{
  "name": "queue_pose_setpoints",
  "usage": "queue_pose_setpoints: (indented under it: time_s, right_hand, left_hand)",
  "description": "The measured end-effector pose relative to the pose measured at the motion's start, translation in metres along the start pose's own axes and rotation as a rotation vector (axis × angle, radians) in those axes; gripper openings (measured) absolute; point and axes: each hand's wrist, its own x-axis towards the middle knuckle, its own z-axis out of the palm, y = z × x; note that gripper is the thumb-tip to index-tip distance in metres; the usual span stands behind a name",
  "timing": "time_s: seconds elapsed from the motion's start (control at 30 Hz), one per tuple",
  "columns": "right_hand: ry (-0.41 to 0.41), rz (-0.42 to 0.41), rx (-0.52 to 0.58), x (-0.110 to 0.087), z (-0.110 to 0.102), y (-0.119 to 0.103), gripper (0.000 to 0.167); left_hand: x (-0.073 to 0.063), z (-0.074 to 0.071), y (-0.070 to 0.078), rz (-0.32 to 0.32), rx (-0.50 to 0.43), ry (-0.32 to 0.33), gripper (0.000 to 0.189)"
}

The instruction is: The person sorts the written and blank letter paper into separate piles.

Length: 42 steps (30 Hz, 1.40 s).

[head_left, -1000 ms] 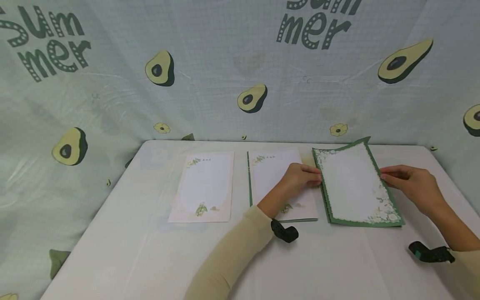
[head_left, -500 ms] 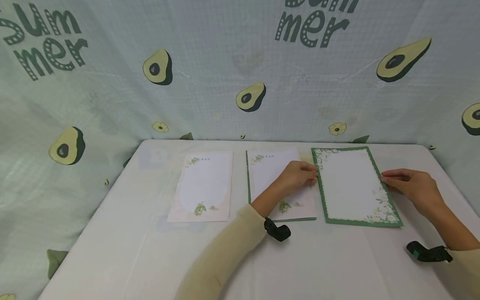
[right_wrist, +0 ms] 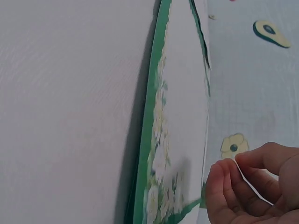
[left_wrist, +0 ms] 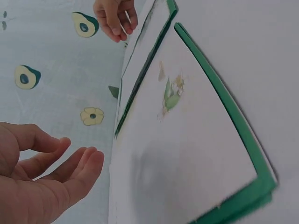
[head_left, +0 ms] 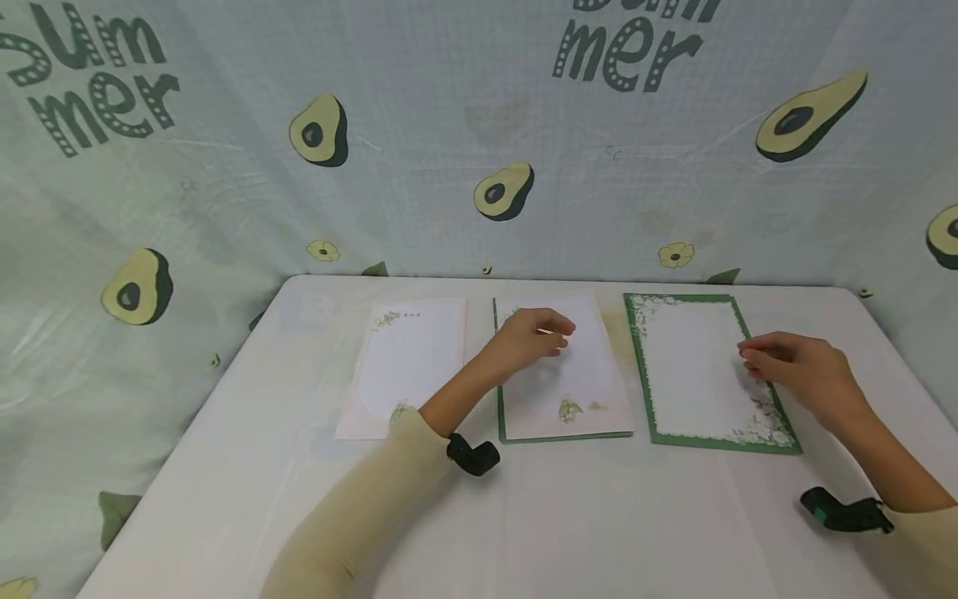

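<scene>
My left hand (head_left: 524, 343) hovers over the middle sheet of pale pink letter paper (head_left: 587, 366), its fingers loosely bent with nothing between them. Green edging of a sheet underneath shows along that paper's left and bottom sides. My right hand (head_left: 804, 370) hangs over the right edge of a green-bordered floral sheet (head_left: 696, 366), thumb and fingertips close together and holding nothing. In the right wrist view the fingers (right_wrist: 224, 186) stand apart from this floral paper (right_wrist: 184, 93). White flowers decorate two of its corners.
Another pale pink sheet (head_left: 410, 358) lies at the left, partly covered by my left forearm in the head view. All the papers lie in a row on a white-covered table (head_left: 644, 524). Behind it hangs an avocado-print cloth (head_left: 419, 125).
The raised far right corner of the floral sheet has come down flat. My left hand has let go of its left edge and moved left; my right hand has released its right edge.
</scene>
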Motion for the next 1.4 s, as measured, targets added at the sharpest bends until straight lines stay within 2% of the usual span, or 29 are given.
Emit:
queue_pose_setpoints:
  time_s: [0.17,0.4,0.63,0.77,0.9,1.17,1.4]
  right_hand:
    - [-0.048,-0.008,-0.033,0.004,0.011,-0.022,0.038]
    - [-0.099,-0.094,0.080,0.012,0.032,-0.043,0.034]
    - [-0.152,-0.118,0.156,0.017,0.048,-0.060,0.029]
    - [-0.199,-0.152,0.206,0.023,0.058,-0.068,0.030]
    - [-0.244,-0.157,0.228,0.028,0.064,-0.074,0.033]
    - [-0.266,-0.149,0.212,0.033,0.071,-0.081,0.029]
    - [-0.291,-0.147,0.211,0.037,0.076,-0.088,0.028]
  left_hand:
    - [-0.017,-0.015,-0.004,-0.004,0.078,0.029,0.028]
    - [-0.034,-0.035,-0.023,0.012,0.081,0.121,0.022]
    - [-0.040,-0.053,-0.033,-0.009,0.106,0.143,0.025]
    - [-0.043,-0.061,-0.039,-0.048,0.122,0.162,0.025]
    - [-0.046,-0.064,-0.041,-0.081,0.120,0.169,0.024]
    - [-0.046,-0.062,-0.043,-0.067,0.082,0.155,0.027]
    - [-0.046,-0.061,-0.044,-0.062,0.139,0.135,0.029]
